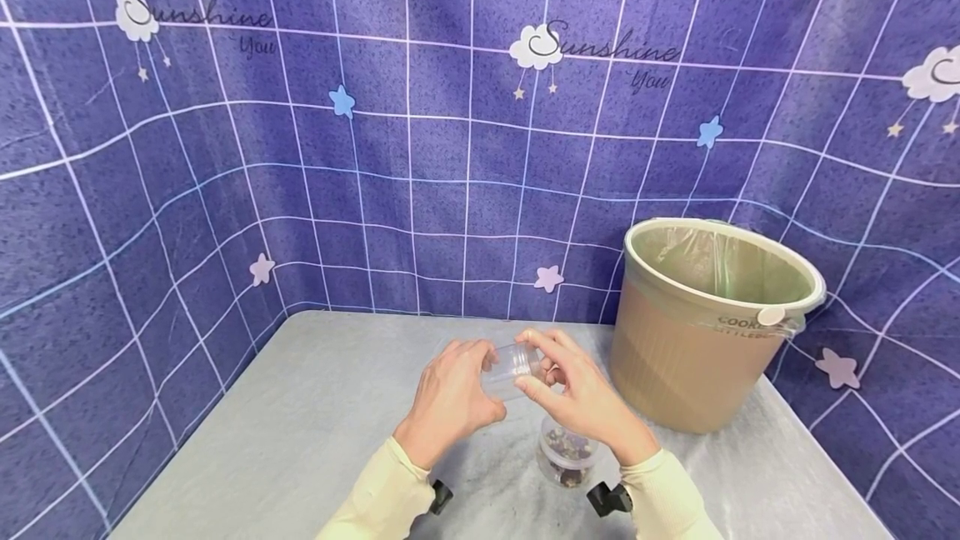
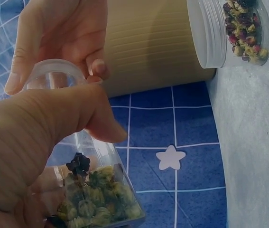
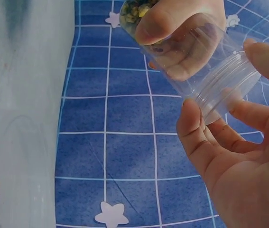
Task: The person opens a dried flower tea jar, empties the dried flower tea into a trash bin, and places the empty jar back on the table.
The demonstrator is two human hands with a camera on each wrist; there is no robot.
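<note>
My left hand point(image 1: 452, 390) grips a clear plastic jar point(image 1: 506, 373) round its body, holding it tilted above the table. Greenish-yellow dried flower buds point(image 2: 98, 199) and a few dark pieces are gathered at the jar's bottom end, as the left wrist view shows. At the other end, the fingers and thumb of my right hand point(image 1: 581, 394) curl round the threaded mouth point(image 3: 227, 78). Whether a clear lid sits there, I cannot tell. Below the right hand, a second clear jar point(image 1: 567, 461) stands on the table, with mixed dried buds point(image 2: 243, 33) in red and yellow inside.
A tan bin point(image 1: 686, 357) with a clear plastic liner stands at the right back of the grey table point(image 1: 300, 423). Behind and beside the table hangs a blue-purple grid-patterned cloth point(image 1: 442, 140) with stars and clouds.
</note>
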